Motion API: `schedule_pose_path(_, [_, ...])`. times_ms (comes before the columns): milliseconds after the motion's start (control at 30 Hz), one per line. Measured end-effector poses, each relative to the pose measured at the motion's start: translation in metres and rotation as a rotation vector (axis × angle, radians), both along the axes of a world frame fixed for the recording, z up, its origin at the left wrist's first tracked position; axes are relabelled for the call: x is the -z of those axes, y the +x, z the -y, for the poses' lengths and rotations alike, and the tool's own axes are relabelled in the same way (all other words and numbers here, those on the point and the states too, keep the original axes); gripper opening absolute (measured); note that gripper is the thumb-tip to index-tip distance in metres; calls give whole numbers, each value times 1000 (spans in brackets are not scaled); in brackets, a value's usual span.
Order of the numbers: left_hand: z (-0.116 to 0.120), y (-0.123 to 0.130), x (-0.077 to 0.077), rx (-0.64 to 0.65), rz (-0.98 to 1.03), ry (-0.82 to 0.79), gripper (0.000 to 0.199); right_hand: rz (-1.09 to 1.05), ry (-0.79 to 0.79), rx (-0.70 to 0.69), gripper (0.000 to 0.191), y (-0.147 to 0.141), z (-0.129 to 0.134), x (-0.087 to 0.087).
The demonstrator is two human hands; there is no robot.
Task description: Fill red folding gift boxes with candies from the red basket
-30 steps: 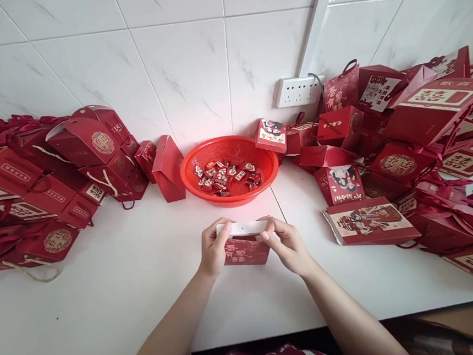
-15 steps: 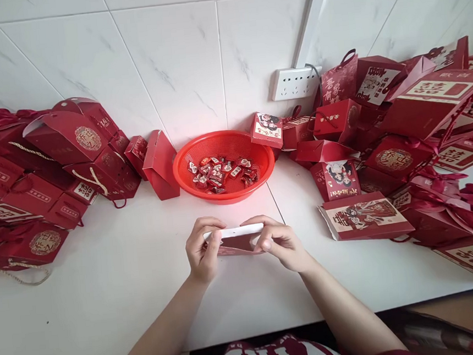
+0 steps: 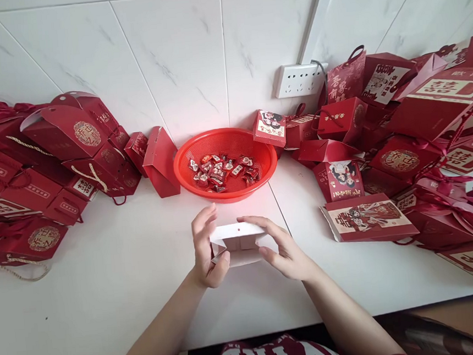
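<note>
A small paper box (image 3: 239, 242) was held over the white counter (image 3: 106, 299), just in front of the red basket (image 3: 226, 164), with its white inner side turned up toward the camera. The left hand (image 3: 206, 251) was closed on the box's left end — thumb pressed at the near corner, fingers raised along the far edge. The right hand (image 3: 284, 247) was cupped over the right end, fingers curved across the top flap and thumb underneath; how firmly it gripped could not be judged from this angle. The box looked partly unfolded, with a triangular side flap showing at the left. Wrapped candies (image 3: 223, 171) lay in the bottom of the basket. Red gift boxes were piled on both sides — a stack with rope handles at the left (image 3: 53, 166) and a larger heap at the right (image 3: 414, 129). A flat printed box (image 3: 368, 218) lay near the right hand, not touching it. A wall socket (image 3: 299, 79) was mounted on the tiles behind.
</note>
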State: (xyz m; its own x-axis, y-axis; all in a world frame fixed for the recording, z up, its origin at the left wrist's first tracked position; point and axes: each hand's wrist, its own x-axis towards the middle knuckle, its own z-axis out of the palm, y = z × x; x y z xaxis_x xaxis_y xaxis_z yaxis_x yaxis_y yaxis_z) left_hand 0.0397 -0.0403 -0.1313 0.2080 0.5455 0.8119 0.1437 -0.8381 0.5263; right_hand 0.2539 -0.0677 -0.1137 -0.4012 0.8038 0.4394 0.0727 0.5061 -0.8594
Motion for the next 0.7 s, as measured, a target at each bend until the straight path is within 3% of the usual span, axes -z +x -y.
schedule_pose_path(100, [3, -1, -5, -139, -93, 187, 31, -13, -81, 43, 50, 1, -2, 0])
schedule_pose_path(167, [4, -2, -11, -181, -170, 207, 19, -45, -146, 49, 47, 1, -5, -1])
schedule_pose_path(300, [-1, -6, -19, -146, -198, -65, 21, 37, -161, 82, 42, -2, -13, -10])
schedule_pose_path(433, [-9, -12, -20, -35, -113, -343, 28, 108, -58, 56, 45, 1, -33, -31])
schedule_pose_path(533, [-12, -15, -19, 3, -80, -446, 32, 128, 53, 126, 37, 7, -72, -51])
schedule_pose_path(600, [-13, -16, -18, 31, -77, -478, 34, 256, 95, 203, 32, 9, -110, -63])
schedule_pose_path(700, [-13, -15, -16, 79, -87, -489, 37, 854, 32, 320, 41, 5, -174, -70])
